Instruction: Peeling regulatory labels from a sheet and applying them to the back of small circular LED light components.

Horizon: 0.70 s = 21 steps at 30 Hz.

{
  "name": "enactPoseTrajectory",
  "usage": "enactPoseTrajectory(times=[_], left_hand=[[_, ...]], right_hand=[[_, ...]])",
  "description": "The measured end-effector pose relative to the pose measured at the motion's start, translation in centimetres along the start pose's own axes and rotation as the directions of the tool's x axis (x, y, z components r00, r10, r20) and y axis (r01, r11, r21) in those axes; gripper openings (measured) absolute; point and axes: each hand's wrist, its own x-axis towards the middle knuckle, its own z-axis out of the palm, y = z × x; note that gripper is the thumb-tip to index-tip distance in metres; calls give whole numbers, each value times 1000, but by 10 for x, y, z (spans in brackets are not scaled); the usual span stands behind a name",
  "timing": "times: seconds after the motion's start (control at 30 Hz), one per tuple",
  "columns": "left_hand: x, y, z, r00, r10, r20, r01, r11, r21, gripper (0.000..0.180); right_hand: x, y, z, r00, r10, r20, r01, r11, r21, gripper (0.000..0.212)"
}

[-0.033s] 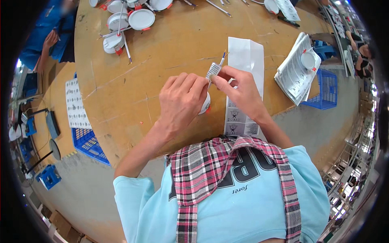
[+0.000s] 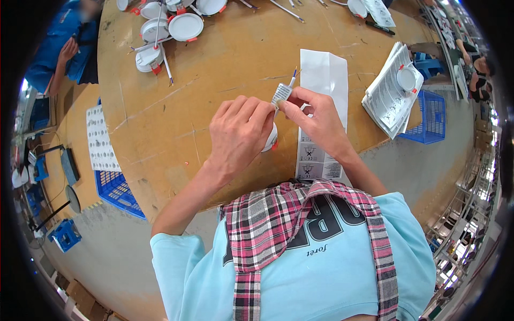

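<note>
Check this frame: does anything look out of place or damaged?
The paper stack at the right looks untidy, its sheets' edges out of line, with one round light lying on top. The tabletop is scratched.

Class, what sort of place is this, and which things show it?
Probably a lighting assembly workshop: round white downlights cluster on the wood-coloured worktable, a printed label sheet lies there, and blue plastic crates flank it.
</note>
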Motion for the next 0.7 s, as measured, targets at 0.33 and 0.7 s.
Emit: enactPoseTrajectory(times=[0.33,0.7], left_hand=[[28,-9,3,962,-240,132,271,765,-584,22],[43,-23,18,945,-133,299,305,687,-660,11]], right_hand=[[3,15,-12,982,68,174,-114,956,271,20],[5,16,-26,989,81,124,-117,941,319,20]])
